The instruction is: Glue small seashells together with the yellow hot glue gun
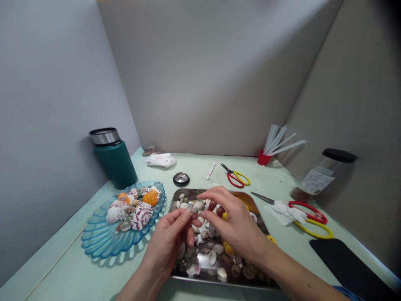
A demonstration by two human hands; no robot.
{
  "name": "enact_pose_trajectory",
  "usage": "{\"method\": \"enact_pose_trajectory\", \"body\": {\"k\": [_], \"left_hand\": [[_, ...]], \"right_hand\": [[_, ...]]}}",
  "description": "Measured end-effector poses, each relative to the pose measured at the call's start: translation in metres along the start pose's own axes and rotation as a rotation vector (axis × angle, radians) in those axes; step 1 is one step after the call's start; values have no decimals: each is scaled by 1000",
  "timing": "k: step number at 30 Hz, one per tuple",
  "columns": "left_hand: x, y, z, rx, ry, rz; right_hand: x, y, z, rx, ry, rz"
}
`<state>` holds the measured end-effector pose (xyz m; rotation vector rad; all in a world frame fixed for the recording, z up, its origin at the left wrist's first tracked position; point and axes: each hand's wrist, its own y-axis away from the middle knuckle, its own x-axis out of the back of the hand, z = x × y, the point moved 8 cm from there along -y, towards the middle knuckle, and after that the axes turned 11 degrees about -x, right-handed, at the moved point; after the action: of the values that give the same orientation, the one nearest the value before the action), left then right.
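L hand (171,238) pinches tiny obj. (196,212), prob. light & fragile, best taken by edges; R hand (239,221) curves half-open beside it.

Bare hands: two from where I stand, one left hand (166,240) and one right hand (242,225)
Scissors (238,179): two pairs
Blue plate (100,246): one
Shells on the plate (142,215): more than half a dozen, overlapping; I can't get an exact figure
Orange pieces (151,198): two among those
Metal tray (204,262): one
Shells in the tray (212,257): dozens, too jumbled to count
Green bottle (115,163): one
Round lid (181,179): one, lying loose
Red cup (264,158): one
White strips (275,140): several, overlapping
Clear jar (316,179): one
Slim white stick (211,171): one
Crumpled tissue (284,212): one clump
Flat black slab (351,267): one
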<state>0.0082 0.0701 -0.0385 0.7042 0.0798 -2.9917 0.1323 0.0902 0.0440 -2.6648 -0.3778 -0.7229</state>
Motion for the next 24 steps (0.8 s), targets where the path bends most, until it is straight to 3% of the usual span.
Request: {"method": "enact_pose_trajectory", "body": {"k": [7,24], "left_hand": [[-2,2,0,-9,-17,-25],[5,1,5,-54,-70,61]], "right_hand": [[-3,-1,2,19,6,-3],[-1,-1,6,-37,58,40]]}}
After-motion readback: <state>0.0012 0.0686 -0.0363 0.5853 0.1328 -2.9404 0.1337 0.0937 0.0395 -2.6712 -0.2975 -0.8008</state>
